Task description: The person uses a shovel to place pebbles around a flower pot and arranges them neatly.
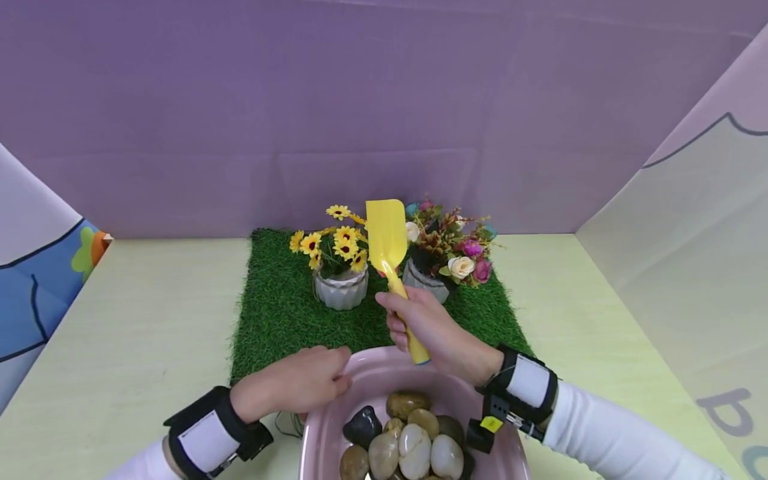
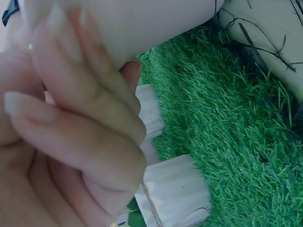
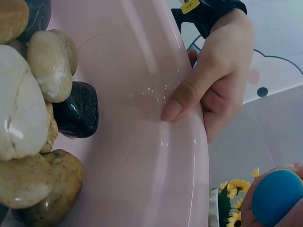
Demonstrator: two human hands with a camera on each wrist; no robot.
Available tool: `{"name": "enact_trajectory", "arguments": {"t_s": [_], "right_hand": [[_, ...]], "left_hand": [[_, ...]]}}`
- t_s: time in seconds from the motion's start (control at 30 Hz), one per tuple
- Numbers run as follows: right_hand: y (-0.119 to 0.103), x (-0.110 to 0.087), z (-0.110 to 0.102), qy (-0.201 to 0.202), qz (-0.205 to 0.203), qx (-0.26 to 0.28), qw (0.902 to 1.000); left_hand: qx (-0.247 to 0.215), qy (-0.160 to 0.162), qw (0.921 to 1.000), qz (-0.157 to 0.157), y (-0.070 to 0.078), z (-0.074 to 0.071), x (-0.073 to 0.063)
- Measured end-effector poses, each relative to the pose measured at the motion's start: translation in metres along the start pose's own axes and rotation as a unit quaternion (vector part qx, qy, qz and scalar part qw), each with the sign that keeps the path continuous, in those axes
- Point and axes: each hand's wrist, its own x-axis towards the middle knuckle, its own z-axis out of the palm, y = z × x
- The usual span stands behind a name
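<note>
My right hand grips the handle of a yellow plastic shovel, its flat blade pointing up and away over the grass mat. The handle's blue end shows at the lower right of the right wrist view. With my left hand I hold the rim of a pink basin. In the right wrist view the left thumb lies over the rim's inner side, while the fingers are outside it. Several smooth stones, white, brown and black, lie piled in the basin.
Two potted artificial plants stand behind the basin on a green grass mat: yellow flowers on the left, mixed roses on the right. The pale table meets a purple backdrop at the back.
</note>
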Motion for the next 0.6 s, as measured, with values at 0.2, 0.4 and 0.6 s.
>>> {"name": "enact_trajectory", "arguments": {"t_s": [0.2, 0.4, 0.6], "right_hand": [[0.001, 0.0, -0.001, -0.003, -0.004, -0.006, 1.0], [-0.002, -0.001, -0.005, 0.0, -0.004, -0.014, 0.9999], [-0.007, -0.004, -0.014, 0.008, -0.021, -0.042, 0.9989]], "left_hand": [[-0.011, 0.003, 0.9998, 0.015, -0.008, 0.005, -0.001], [0.009, 0.017, 0.9995, 0.025, -0.012, 0.007, -0.001], [0.008, 0.041, 0.9983, 0.042, -0.016, 0.011, -0.002]]}}
